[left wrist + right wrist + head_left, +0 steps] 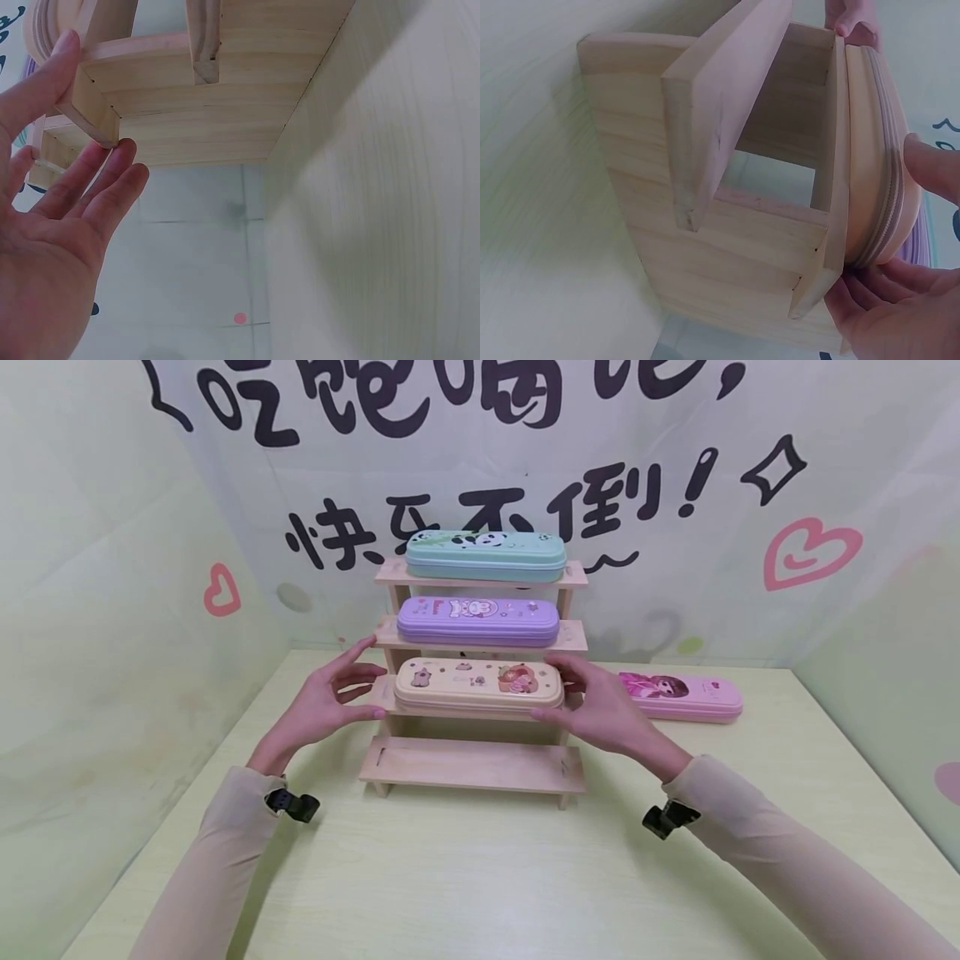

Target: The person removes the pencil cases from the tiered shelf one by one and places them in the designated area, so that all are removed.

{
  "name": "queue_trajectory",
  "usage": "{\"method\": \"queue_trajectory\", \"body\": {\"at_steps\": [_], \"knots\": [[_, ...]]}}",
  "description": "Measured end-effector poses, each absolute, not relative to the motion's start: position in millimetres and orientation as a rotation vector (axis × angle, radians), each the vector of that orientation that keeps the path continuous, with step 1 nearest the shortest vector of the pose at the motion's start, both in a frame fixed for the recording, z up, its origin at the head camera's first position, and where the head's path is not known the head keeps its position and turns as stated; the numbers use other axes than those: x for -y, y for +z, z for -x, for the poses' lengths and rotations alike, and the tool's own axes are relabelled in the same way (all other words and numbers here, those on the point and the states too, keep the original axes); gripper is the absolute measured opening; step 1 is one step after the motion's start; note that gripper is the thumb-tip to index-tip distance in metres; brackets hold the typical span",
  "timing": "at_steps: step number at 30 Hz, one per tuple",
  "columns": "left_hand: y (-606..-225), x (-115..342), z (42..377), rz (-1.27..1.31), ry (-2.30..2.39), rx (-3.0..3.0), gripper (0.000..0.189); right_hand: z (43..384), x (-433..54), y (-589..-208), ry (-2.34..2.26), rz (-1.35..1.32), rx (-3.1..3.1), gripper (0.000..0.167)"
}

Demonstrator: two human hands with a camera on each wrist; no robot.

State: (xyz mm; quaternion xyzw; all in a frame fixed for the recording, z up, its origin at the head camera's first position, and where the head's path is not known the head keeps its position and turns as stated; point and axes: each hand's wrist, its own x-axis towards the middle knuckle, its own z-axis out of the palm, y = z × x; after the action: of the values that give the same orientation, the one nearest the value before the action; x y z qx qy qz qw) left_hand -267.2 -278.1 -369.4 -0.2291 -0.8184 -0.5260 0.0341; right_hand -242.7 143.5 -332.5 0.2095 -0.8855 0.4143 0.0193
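Observation:
A cream pencil case [480,683] with cartoon prints lies on the second tier from the bottom of a wooden step stand [472,762]. My right hand [603,710] grips the case's right end. In the right wrist view, the thumb lies against its lid and the other fingers are at its end, beside the zipper. At the tier's left end, my left hand [318,702] holds the board [90,112] between thumb and fingertips. A purple pencil case [478,622] and a mint panda pencil case [486,557] lie on the two tiers above.
A pink pencil case [693,697] with a doll-like figure lies on the table [480,877], right of the stand. Behind stands a white backdrop [675,585] with large dark lettering and pink hearts. Pale side walls bound the table left and right.

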Motion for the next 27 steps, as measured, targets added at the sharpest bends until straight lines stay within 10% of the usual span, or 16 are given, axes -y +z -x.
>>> {"method": "queue_trajectory", "body": {"at_steps": [27], "knots": [[-368.4,278.4,267.0,0.705,-1.608,2.529,0.108,244.3,-146.9,-327.1,1.24,-0.666,2.812,0.083]]}}
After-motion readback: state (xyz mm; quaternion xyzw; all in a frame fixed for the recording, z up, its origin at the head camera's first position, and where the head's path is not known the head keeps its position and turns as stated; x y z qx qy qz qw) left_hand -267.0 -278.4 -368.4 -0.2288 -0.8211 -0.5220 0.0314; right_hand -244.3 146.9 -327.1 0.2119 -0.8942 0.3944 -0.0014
